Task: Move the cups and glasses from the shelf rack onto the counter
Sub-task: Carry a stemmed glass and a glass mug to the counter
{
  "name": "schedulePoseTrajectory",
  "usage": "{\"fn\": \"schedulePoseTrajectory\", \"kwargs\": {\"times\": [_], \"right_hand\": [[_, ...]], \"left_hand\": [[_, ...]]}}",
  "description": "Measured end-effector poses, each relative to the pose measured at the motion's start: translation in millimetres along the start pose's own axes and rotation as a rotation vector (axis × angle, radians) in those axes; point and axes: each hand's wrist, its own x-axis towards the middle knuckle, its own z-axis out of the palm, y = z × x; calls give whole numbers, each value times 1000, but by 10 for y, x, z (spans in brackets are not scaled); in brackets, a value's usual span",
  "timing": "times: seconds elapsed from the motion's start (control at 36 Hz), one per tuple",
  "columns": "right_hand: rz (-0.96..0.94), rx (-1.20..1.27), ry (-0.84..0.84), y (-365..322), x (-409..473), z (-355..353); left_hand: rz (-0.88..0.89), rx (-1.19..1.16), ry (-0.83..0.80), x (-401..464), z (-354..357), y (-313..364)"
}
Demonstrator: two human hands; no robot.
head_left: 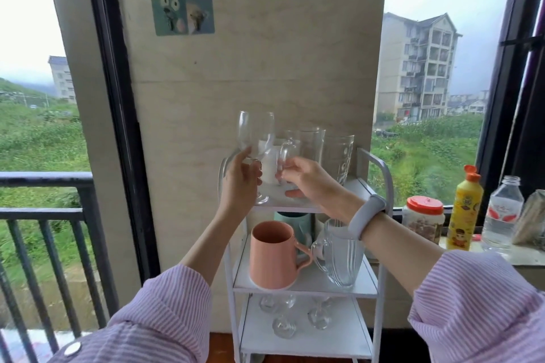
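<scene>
A white three-tier shelf rack (386, 174) stands against the beige pillar. At its top tier my left hand (240, 183) grips a clear wine glass (255, 132) by the stem. My right hand (309, 178) is closed around a clear glass mug (290, 147) beside it. A tall clear glass (312, 141), a patterned tumbler (339, 156) and a white cup (269, 168) stand behind. The middle tier holds a pink mug (272, 253), a ribbed glass mug (339, 259) and a teal cup (293, 219). Several small glasses (284, 326) sit on the bottom tier.
To the right, a window-sill counter (525, 256) carries a red-lidded jar (423, 218), a yellow bottle (466, 212), a clear water bottle (502, 212) and a bag. A dark railing (44, 209) runs on the left, and windows flank the pillar.
</scene>
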Motion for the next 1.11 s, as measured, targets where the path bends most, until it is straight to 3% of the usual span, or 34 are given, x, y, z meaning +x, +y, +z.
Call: {"fn": "schedulePoseTrajectory", "kwargs": {"times": [0.44, 0.81, 1.11], "right_hand": [[140, 501, -37, -103, -445, -333], [-38, 397, 133, 214, -1287, -251], [32, 391, 270, 773, -2548, -371]], "left_hand": [[76, 18, 35, -635, -145, 212], [39, 10, -110, -1058, -181, 257], [-45, 12, -358, -2013, 219, 416]]}}
